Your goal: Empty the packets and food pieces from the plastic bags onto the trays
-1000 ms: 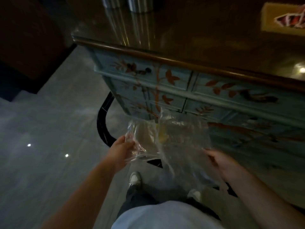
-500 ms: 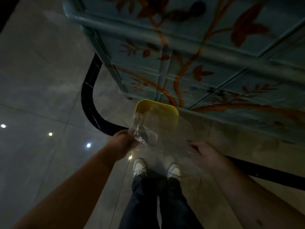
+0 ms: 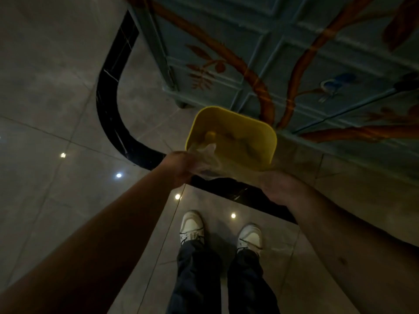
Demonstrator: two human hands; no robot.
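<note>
A yellow bin (image 3: 249, 118) stands on the floor at the foot of the cabinet, with dim yellowish shapes inside. A clear, crumpled plastic bag (image 3: 209, 158) hangs over its near rim. My left hand (image 3: 181, 167) grips the bag's left side at the bin's near-left corner. My right hand (image 3: 275, 189) holds the bag's right side just in front of the bin. What the bag holds cannot be made out in the dim light.
A blue cabinet (image 3: 294, 60) painted with orange branches rises right behind the bin. A black curved band (image 3: 108, 105) runs through the grey tiled floor. My two white shoes (image 3: 192, 225) stand just behind my hands. Ceiling lights reflect off the tiles.
My view has tipped down from the cabinet top to the floor. Both hands lowered the bag until it reached the yellow bin's near rim.
</note>
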